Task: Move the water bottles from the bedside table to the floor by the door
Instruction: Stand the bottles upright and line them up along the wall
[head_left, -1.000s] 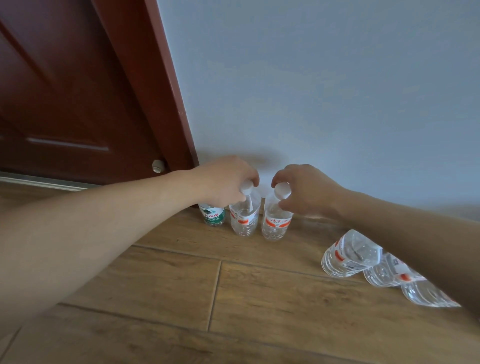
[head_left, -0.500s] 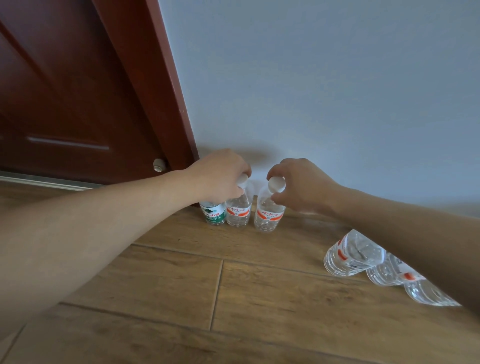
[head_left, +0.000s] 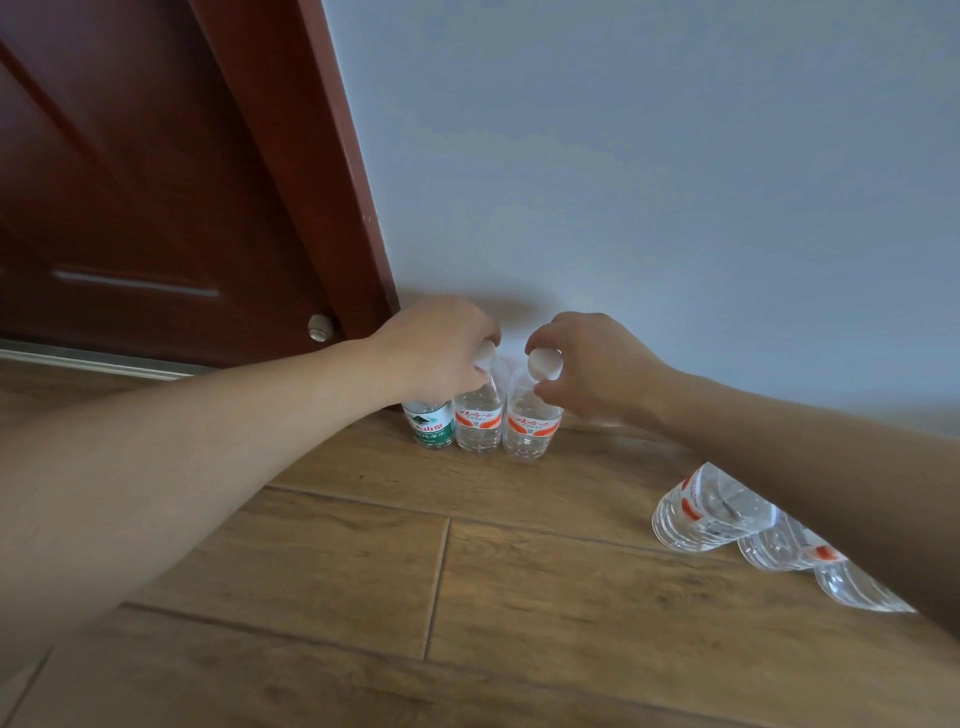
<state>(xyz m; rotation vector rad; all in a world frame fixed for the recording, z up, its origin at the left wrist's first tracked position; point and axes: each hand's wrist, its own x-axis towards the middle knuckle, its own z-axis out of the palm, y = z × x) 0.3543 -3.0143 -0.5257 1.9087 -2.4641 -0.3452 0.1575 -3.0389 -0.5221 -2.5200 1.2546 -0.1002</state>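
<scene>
Three small water bottles stand in a row on the wooden floor against the wall, just right of the door frame. The leftmost has a green label (head_left: 430, 423). My left hand (head_left: 441, 348) grips the white cap of the middle, orange-labelled bottle (head_left: 478, 423). My right hand (head_left: 587, 364) pinches the white cap of the right orange-labelled bottle (head_left: 530, 428). Both bottles stand upright on the floor, close side by side.
Three more clear bottles (head_left: 711, 517) lie on their sides on the floor at the right, partly under my right forearm. The dark red door (head_left: 130, 208) with a round stopper (head_left: 319, 328) is at the left. A pale wall (head_left: 649, 182) rises behind.
Both hands carried their bottles toward the wall and a little left. The two orange-labelled bottles now stand next to the green-labelled one.
</scene>
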